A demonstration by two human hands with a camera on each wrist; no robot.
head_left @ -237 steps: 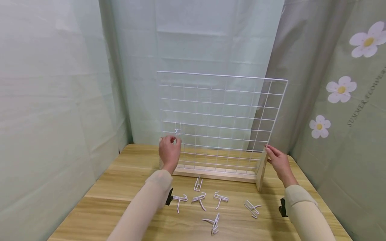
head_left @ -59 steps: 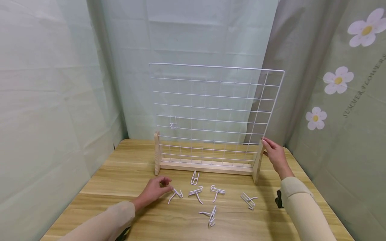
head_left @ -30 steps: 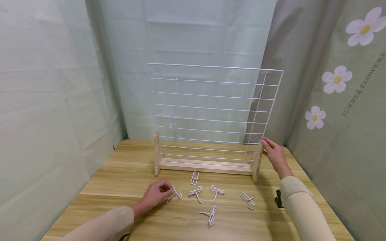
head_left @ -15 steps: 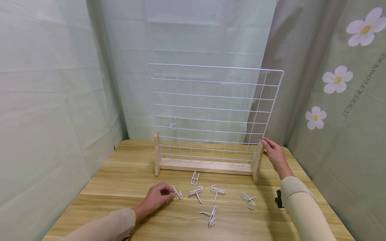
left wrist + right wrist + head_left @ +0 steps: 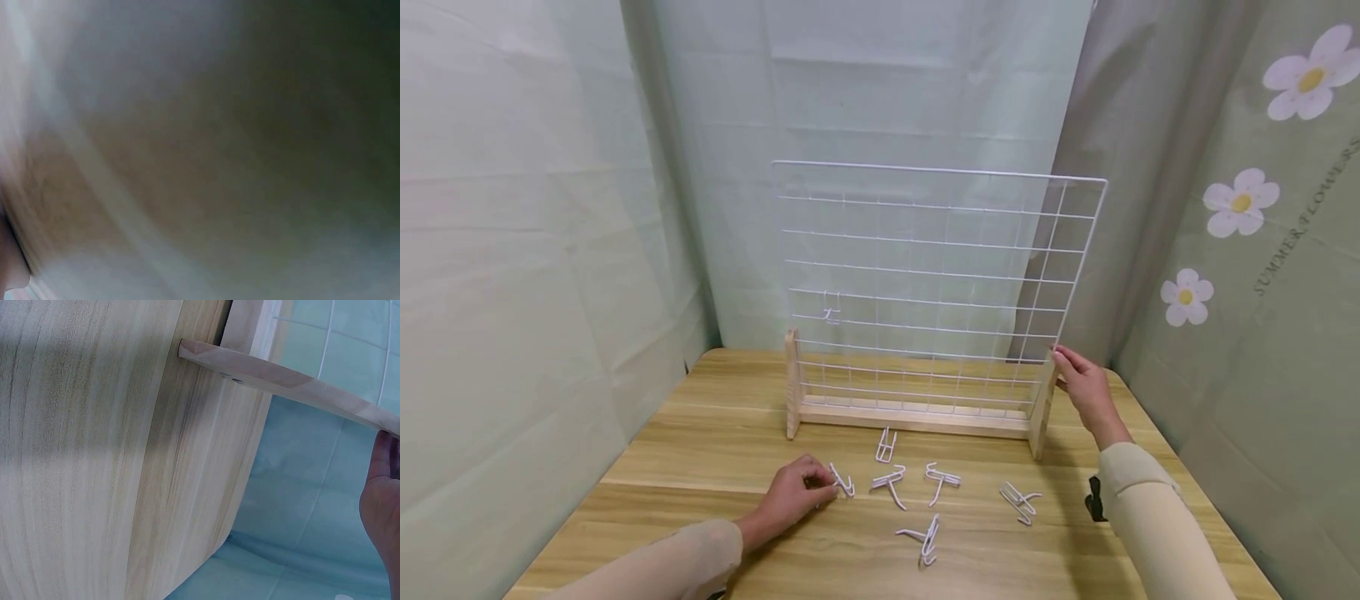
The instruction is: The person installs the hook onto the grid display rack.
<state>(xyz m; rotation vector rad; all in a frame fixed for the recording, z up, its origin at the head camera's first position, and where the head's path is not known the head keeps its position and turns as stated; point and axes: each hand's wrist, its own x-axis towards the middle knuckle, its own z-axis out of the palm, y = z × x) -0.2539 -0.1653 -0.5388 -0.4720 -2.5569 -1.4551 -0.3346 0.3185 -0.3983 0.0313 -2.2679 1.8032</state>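
My left hand (image 5: 792,496) is low over the table, thumb and fingertips pinching a white wire hook (image 5: 843,482) whose prong is mostly hidden behind the thumb. The left wrist view is too blurred and close to show it. At the right, my right hand (image 5: 1086,388) grips the top of the wooden side post (image 5: 1042,414) beside the edge of the white wire grid panel (image 5: 956,206). In the right wrist view, the fingers (image 5: 379,456) meet that post's end. One hook (image 5: 831,313) hangs on the panel's lower left.
Several white wire hooks lie in front of the stand, among them one hook (image 5: 886,447) near the wooden base bar (image 5: 917,419), one (image 5: 1018,502) to the right and one (image 5: 928,540) nearest me. The wooden table (image 5: 647,467) backs onto pale green curtains (image 5: 880,83).
My left hand has come down from the panel, leaving a hook hanging there, to the leftmost hook on the table, which has turned in its fingers. My right hand stays on the post.
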